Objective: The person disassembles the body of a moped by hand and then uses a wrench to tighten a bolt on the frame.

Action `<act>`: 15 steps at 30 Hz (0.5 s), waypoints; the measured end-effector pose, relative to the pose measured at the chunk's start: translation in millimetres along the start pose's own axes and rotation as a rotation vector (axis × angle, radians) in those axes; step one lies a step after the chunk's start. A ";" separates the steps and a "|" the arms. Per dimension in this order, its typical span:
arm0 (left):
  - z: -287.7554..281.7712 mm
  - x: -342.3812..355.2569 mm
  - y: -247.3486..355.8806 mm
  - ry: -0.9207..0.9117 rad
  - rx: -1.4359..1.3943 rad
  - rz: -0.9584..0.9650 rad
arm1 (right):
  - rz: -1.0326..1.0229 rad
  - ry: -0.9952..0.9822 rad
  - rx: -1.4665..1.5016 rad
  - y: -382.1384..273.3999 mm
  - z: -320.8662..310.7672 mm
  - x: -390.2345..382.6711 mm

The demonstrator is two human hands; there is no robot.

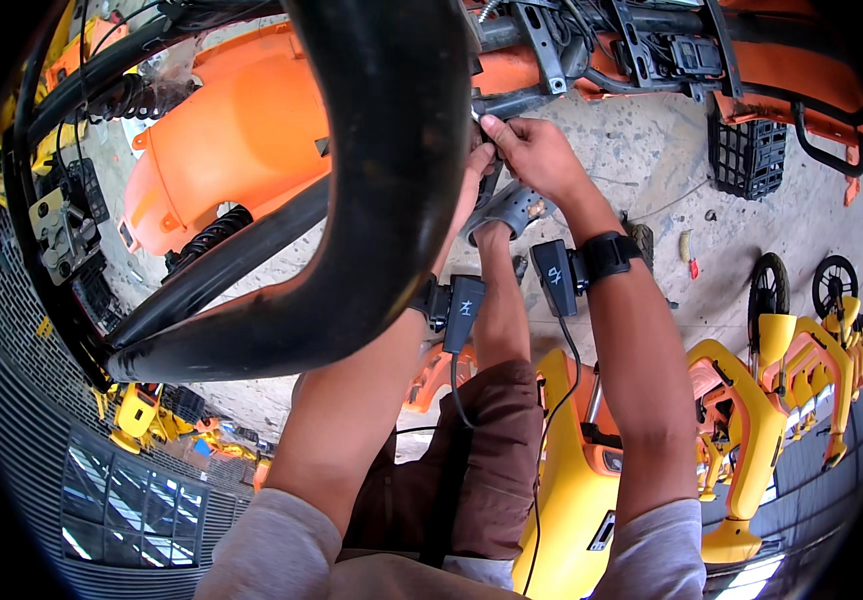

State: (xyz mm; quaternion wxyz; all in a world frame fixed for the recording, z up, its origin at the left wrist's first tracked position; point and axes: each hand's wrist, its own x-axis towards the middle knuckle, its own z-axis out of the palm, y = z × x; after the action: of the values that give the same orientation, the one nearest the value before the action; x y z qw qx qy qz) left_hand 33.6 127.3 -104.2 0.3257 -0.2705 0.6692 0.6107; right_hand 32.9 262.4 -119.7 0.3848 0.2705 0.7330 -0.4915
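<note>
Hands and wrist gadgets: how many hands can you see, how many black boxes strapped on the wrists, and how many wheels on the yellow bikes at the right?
Hands: 2, the left hand and the right hand
Black wrist boxes: 2, one and another
Yellow-bike wheels: 2, one and another
Total: 6

left hand [479,165]: arm raised, mostly hidden, grip unclear | right hand [535,152]: arm extended up, fingers curled, pinching | hands touching
</note>
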 end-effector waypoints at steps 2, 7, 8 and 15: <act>1.1 0.0 0.3 0.005 -0.074 0.012 | -0.059 0.022 -0.028 1.6 0.6 -0.5; -4.0 0.7 3.2 -0.032 0.059 -0.061 | -0.033 -0.062 0.086 5.8 -1.0 2.6; -5.3 2.8 3.8 -0.051 0.080 -0.063 | 0.011 -0.091 0.113 5.8 -2.3 3.5; -10.3 6.2 -6.9 -0.063 0.000 -0.017 | -0.003 -0.024 0.142 10.0 13.4 0.4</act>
State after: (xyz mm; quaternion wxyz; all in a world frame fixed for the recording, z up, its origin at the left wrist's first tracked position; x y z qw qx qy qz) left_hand 33.8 116.6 -112.8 0.3517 -0.2566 0.6563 0.6162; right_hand 44.4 253.6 -128.0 0.3727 0.2901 0.6920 -0.5459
